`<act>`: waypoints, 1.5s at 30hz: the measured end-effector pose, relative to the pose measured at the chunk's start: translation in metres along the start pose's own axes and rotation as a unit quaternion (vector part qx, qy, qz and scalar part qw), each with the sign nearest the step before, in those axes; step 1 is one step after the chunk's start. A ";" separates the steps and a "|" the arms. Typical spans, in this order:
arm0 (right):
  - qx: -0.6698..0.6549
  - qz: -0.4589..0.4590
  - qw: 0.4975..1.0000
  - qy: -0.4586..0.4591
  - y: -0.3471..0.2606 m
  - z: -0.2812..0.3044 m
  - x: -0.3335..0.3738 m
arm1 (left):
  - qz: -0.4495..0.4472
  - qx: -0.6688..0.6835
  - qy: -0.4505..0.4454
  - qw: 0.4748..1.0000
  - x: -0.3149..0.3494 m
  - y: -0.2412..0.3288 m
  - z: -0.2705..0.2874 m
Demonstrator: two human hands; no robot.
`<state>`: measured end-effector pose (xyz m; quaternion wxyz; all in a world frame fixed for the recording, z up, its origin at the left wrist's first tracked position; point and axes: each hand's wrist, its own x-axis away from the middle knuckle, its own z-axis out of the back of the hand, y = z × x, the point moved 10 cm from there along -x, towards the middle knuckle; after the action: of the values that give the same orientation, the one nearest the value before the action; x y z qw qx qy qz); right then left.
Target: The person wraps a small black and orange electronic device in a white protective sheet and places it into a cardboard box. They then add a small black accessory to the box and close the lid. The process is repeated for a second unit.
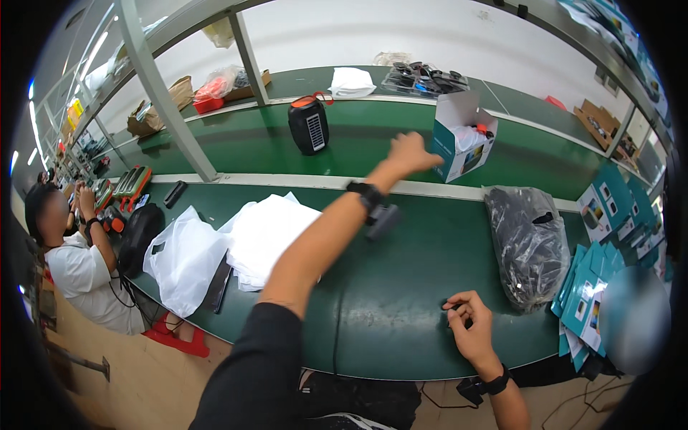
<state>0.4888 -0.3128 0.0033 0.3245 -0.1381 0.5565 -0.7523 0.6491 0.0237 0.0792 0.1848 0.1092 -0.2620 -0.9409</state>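
Two bare hands work over a long green tabletop [401,308], and several things here are hard to make out. At the upper right of centre stands an open teal-and-white cardboard box [446,149] with its flap raised; its walls hide most of the contents, leaving only white wrapping and a red-orange piece [482,129] in sight. A dark grey device [383,222] under the left wrist is smeared by blur. At the right edge, a pile of flat teal printed cartons [584,308] is partly covered by a pale, blurred round patch and cut off by the dark rim. Folds and glare veil the dark contents of the clear plastic bag [527,247] at right.

The left hand [407,155] reaches to the upper centre, back upward, palm hidden. Its fingers are loosely bent, the thumb spread well away and pointing at the box's left side; contact there cannot be told, and the hand seems to have hold of nothing. At the lower right of centre, the right hand [473,331] is half curled, thumb near the fingers; a small black bit [447,306] shows by the fingertips, whether gripped I cannot tell.
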 end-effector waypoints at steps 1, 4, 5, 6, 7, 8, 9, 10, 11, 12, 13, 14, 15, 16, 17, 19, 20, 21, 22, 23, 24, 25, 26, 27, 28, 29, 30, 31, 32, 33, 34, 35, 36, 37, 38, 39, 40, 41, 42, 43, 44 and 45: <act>0.006 0.001 1.000 -0.015 -0.005 -0.004 -0.001 | 0.013 -0.026 0.060 0.998 0.003 -0.028 0.034; 0.030 -0.013 0.999 -0.016 -0.005 0.000 -0.001 | 0.070 -0.148 0.287 0.944 0.030 -0.058 0.140; 0.037 -0.019 0.999 -0.014 -0.006 0.000 0.000 | 0.115 -0.203 0.314 0.920 0.037 -0.086 0.166; 0.047 -0.006 0.999 -0.016 -0.011 0.001 0.001 | 0.139 -0.207 0.364 0.897 0.039 -0.113 0.178; 0.055 0.008 0.998 -0.018 -0.015 -0.001 0.000 | 0.175 -0.209 0.320 0.908 0.028 -0.157 0.190; 0.068 0.013 0.998 -0.011 -0.016 0.003 0.001 | 0.184 -0.142 0.371 0.899 0.032 -0.176 0.191; 0.053 0.022 0.998 -0.011 -0.017 0.001 0.001 | 0.167 -0.072 0.347 0.920 0.023 -0.208 0.198; 0.014 0.063 0.997 -0.041 -0.032 -0.017 -0.006 | 0.120 -0.027 0.378 0.917 0.034 -0.283 0.253; 0.029 0.061 0.997 -0.034 -0.030 -0.013 -0.008 | 0.073 -0.006 0.361 0.930 0.028 -0.288 0.240; 0.045 0.058 0.997 -0.031 -0.030 -0.011 -0.008 | 0.031 0.016 0.342 0.939 0.022 -0.278 0.222; 0.060 0.058 0.996 -0.041 -0.029 -0.010 -0.006 | 0.006 -0.005 0.314 0.949 0.011 -0.251 0.206; 0.071 0.054 0.996 -0.018 -0.027 -0.001 -0.002 | -0.014 -0.031 0.291 0.956 0.010 -0.220 0.191; 0.071 0.061 0.996 -0.008 -0.026 0.002 0.000 | -0.024 -0.071 0.275 0.958 0.023 -0.198 0.188; 0.061 0.076 0.995 -0.016 -0.027 -0.004 -0.002 | -0.014 -0.029 0.243 0.969 0.033 -0.181 0.188; 0.062 0.057 0.996 -0.014 -0.025 -0.005 -0.001 | -0.031 -0.049 0.250 0.967 0.051 -0.156 0.187; 0.058 0.027 0.998 -0.026 -0.021 -0.004 0.000 | -0.164 0.040 0.210 0.963 0.097 -0.095 0.177; 0.006 0.008 0.999 -0.042 -0.018 -0.006 -0.001 | -0.251 0.072 0.178 0.949 0.127 -0.044 0.172; -0.112 -0.042 0.990 -0.074 -0.012 -0.011 -0.002 | -0.335 0.003 0.203 0.920 0.161 -0.012 0.166; -0.227 -0.092 0.964 -0.104 -0.012 -0.019 -0.004 | -0.416 -0.067 0.222 0.879 0.200 0.013 0.158; -0.288 -0.087 0.945 -0.131 -0.027 -0.026 -0.009 | -0.475 -0.113 0.239 0.839 0.234 0.033 0.150; -0.346 -0.088 0.922 -0.153 -0.043 -0.033 -0.014 | -0.531 -0.153 0.251 0.795 0.269 0.049 0.137; -0.404 -0.088 0.894 -0.172 -0.056 -0.040 -0.019 | -0.550 -0.125 0.237 0.791 0.296 0.063 0.130; -0.447 -0.081 0.871 -0.188 -0.064 -0.046 -0.023 | -0.571 -0.095 0.223 0.784 0.318 0.077 0.121; -0.487 -0.074 0.846 -0.203 -0.073 -0.052 -0.026 | -0.585 -0.074 0.214 0.779 0.332 0.085 0.112; -0.525 -0.066 0.820 -0.217 -0.082 -0.055 -0.031 | -0.600 -0.053 0.205 0.771 0.342 0.093 0.101; -0.482 -0.092 0.856 -0.164 -0.081 -0.050 -0.036 | -0.606 -0.039 0.189 0.772 0.348 0.099 0.090; -0.449 -0.121 0.867 -0.179 -0.074 -0.052 -0.038 | -0.604 -0.039 0.179 0.776 0.351 0.106 0.082; -0.411 -0.148 0.880 -0.184 -0.061 -0.045 -0.042 | -0.575 -0.021 0.161 0.802 0.344 0.112 0.079; -0.373 -0.176 0.892 -0.186 -0.051 -0.036 -0.044 | -0.546 -0.002 0.140 0.826 0.337 0.113 0.078; -0.327 -0.207 0.902 -0.192 -0.047 -0.025 -0.043 | -0.531 0.042 0.131 0.836 0.325 0.103 0.073; -0.240 -0.213 0.927 -0.196 -0.047 -0.010 -0.045 | -0.478 0.096 0.119 0.865 0.311 0.097 0.079; -0.167 -0.153 0.958 -0.175 -0.051 0.017 -0.053 | -0.422 0.092 0.126 0.893 0.297 0.092 0.081; -0.092 -0.094 0.979 -0.159 -0.059 0.044 -0.060 | -0.400 0.064 0.152 0.902 0.286 0.092 0.087; 0.029 0.003 0.998 -0.056 -0.078 0.086 -0.074 | -0.328 0.130 0.142 0.925 0.272 0.074 0.091; 0.149 0.100 0.983 0.044 -0.104 0.129 -0.084 | -0.269 0.152 0.128 0.942 0.259 0.065 0.092; 0.202 0.118 0.963 0.134 -0.113 0.167 -0.100 | -0.219 0.196 0.120 0.948 0.251 0.054 0.093; 0.260 0.126 0.930 0.228 -0.119 0.217 -0.108 | -0.172 0.249 0.104 0.948 0.234 0.043 0.084; 0.301 0.141 0.891 0.308 -0.124 0.256 -0.120 | -0.196 0.180 0.136 0.954 0.231 0.048 0.090; 0.389 0.111 0.853 0.330 -0.112 0.289 -0.140 | -0.213 0.122 0.162 0.956 0.229 0.048 0.091; 0.401 0.021 0.864 0.303 -0.083 0.308 -0.172 | -0.187 0.129 0.179 0.957 0.230 0.029 0.094; 0.493 0.088 0.788 0.356 -0.053 0.348 -0.184 | -0.154 0.158 0.182 0.958 0.221 0.014 0.086; 0.584 -0.027 0.720 0.374 0.014 0.448 -0.194 | -0.147 0.189 0.173 0.955 0.208 0.020 0.072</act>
<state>0.8939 -0.5258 0.1739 0.0860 0.3568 0.0796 -0.9268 0.4442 -0.0441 0.1281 0.0630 0.3403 -0.3807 -0.8575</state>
